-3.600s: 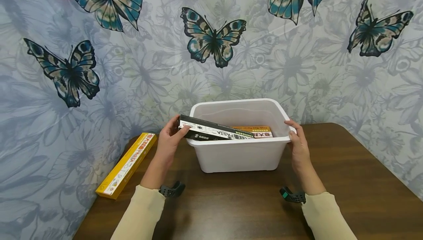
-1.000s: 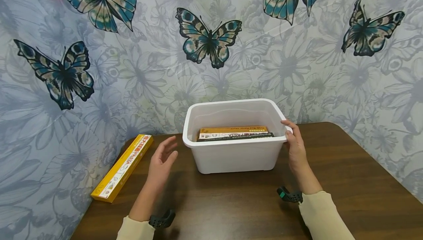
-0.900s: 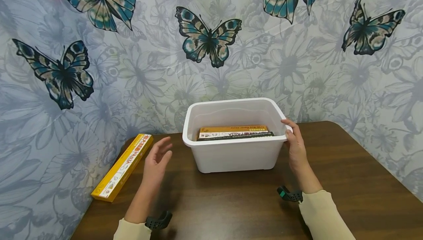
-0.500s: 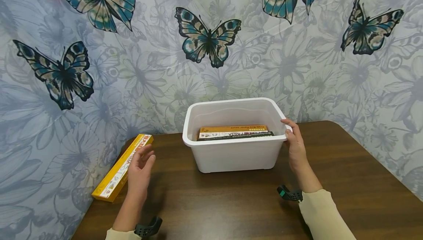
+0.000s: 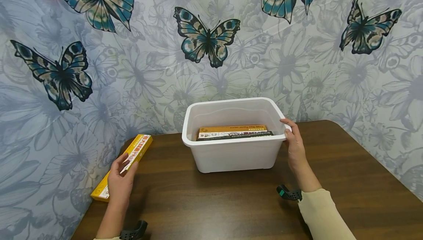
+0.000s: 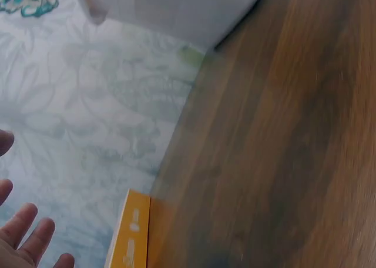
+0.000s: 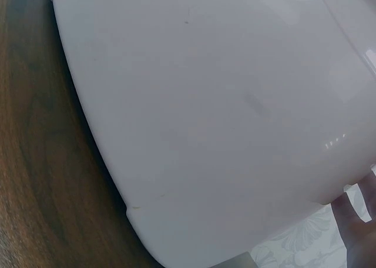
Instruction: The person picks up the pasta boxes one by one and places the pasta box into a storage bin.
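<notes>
My left hand point(image 5: 120, 181) is over the yellow pasta box point(image 5: 143, 144) at the table's left edge, thumb and fingers spread above its white label. In the left wrist view the fingertips point(image 6: 41, 235) show apart from the box's yellow side point(image 6: 134, 233). With my right hand point(image 5: 295, 148) I grip the right rim of a white plastic bin point(image 5: 234, 157), thumb outside the corner. The right wrist view is mostly the bin's wall point(image 7: 205, 115). Inside the bin lie a yellow pasta box point(image 5: 231, 128) and, in front of it, a black one point(image 5: 238, 136); their lower parts are hidden.
The brown wooden table point(image 5: 211, 203) carries the bin near its back edge. Behind and to the left hangs a cloth point(image 5: 158, 86) printed with flowers and butterflies, close against the table. Each wrist wears a black band point(image 5: 289, 193).
Earlier my left hand held the black pasta box at the bin; that box now lies inside. The left hand has since moved left to the yellow box. My right hand keeps its grip.
</notes>
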The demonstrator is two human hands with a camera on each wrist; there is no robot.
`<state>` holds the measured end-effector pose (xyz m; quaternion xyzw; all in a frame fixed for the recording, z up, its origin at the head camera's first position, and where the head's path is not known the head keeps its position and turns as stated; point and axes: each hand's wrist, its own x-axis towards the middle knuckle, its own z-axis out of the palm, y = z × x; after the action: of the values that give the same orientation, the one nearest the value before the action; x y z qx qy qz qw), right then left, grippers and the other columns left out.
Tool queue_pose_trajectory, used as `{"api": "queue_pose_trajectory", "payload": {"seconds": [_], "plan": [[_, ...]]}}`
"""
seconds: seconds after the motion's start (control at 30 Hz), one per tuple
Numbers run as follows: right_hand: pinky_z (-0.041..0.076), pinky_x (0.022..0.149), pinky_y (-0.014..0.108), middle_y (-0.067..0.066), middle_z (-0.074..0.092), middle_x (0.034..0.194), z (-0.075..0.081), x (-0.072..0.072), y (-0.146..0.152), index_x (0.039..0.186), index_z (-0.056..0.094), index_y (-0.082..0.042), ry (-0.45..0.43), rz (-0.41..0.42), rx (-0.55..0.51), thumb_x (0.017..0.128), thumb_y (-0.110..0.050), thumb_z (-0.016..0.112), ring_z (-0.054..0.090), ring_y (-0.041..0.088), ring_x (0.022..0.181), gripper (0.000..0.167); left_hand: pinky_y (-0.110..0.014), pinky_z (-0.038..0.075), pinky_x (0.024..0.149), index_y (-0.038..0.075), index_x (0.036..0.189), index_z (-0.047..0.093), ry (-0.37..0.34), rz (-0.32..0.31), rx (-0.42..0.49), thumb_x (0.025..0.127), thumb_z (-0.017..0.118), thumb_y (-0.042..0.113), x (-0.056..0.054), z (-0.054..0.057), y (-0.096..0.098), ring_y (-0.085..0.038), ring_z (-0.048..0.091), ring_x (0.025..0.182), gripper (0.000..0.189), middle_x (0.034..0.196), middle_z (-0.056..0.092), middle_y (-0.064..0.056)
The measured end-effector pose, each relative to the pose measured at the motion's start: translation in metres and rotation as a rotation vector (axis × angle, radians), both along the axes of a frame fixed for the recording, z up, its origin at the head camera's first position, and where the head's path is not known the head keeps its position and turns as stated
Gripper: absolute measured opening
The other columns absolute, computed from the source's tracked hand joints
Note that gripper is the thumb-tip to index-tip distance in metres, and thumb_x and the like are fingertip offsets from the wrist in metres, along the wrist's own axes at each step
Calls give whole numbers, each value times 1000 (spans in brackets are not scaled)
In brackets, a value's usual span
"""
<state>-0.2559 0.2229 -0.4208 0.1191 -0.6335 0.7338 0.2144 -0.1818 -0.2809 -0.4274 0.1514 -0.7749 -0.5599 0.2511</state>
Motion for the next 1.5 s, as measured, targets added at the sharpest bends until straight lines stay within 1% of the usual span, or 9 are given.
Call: {"api": "queue_pose_trajectory", "payload": {"seconds": [0.17, 0.3, 0.47, 0.57, 0.77, 1.0, 1.27, 1.37, 1.5], "plan": [[32, 96, 33, -3, 37, 152, 0, 0, 0, 143, 41, -6, -1, -2, -6, 103, -24, 35, 40, 16, 128, 45, -44, 31, 115, 16, 151, 43, -63, 62, 5, 96, 66, 35, 3, -1, -15, -25, 39, 140, 62, 155, 43, -11], [31, 97, 33, -2, 36, 154, -1, 0, 1, 143, 42, -7, 2, -5, -11, 103, -24, 36, 39, 15, 130, 44, -58, 23, 118, 18, 153, 40, -108, 106, 22, 95, 64, 41, 4, -5, -28, -37, 27, 148, 66, 160, 34, -14], [31, 99, 33, -2, 35, 155, 0, -1, 2, 144, 41, -7, -3, -3, -4, 103, -24, 36, 38, 15, 131, 45, -64, 19, 117, 17, 152, 42, -130, 211, -17, 95, 63, 39, 5, -15, -42, -41, 19, 151, 64, 163, 27, -17], [31, 98, 33, -2, 36, 155, 0, -1, 1, 144, 41, -7, -4, -4, 2, 103, -25, 36, 38, 15, 131, 45, -65, 15, 118, 15, 151, 44, -167, 271, -53, 95, 64, 37, 5, -21, -47, -43, 14, 151, 63, 163, 25, -20], [30, 99, 33, -2, 36, 154, 1, -1, 1, 144, 41, -7, 3, -7, -2, 103, -25, 36, 39, 15, 131, 46, -68, 6, 112, 14, 150, 44, -227, 330, -114, 94, 64, 36, 6, -27, -51, -48, 11, 147, 64, 159, 25, -25], [30, 99, 33, -2, 37, 154, 1, 0, 1, 144, 41, -6, 12, -8, -10, 103, -24, 36, 40, 15, 130, 45, -71, 11, 109, 11, 151, 42, -285, 360, -112, 88, 71, 29, 8, -34, -54, -53, 15, 142, 72, 152, 27, -34], [32, 98, 32, -2, 35, 155, 1, 0, 1, 144, 41, -7, 16, -4, -10, 103, -24, 35, 40, 15, 130, 45, -68, 15, 109, 8, 147, 45, -282, 382, -81, 85, 75, 26, 6, -43, -59, -50, 16, 142, 72, 150, 26, -34], [32, 97, 31, -2, 36, 154, 1, 0, 1, 144, 41, -7, 21, -5, -15, 103, -25, 36, 40, 16, 130, 45, -68, 15, 109, 7, 146, 45, -279, 368, -88, 84, 77, 24, 6, -45, -58, -52, 17, 141, 72, 148, 26, -35], [35, 95, 29, -3, 38, 150, 0, 2, 0, 144, 41, -6, 19, -1, -4, 103, -24, 35, 41, 18, 127, 45, -70, 16, 106, 5, 144, 45, -289, 328, -139, 83, 77, 20, 8, -48, -56, -55, 20, 138, 71, 145, 28, -37]]}}
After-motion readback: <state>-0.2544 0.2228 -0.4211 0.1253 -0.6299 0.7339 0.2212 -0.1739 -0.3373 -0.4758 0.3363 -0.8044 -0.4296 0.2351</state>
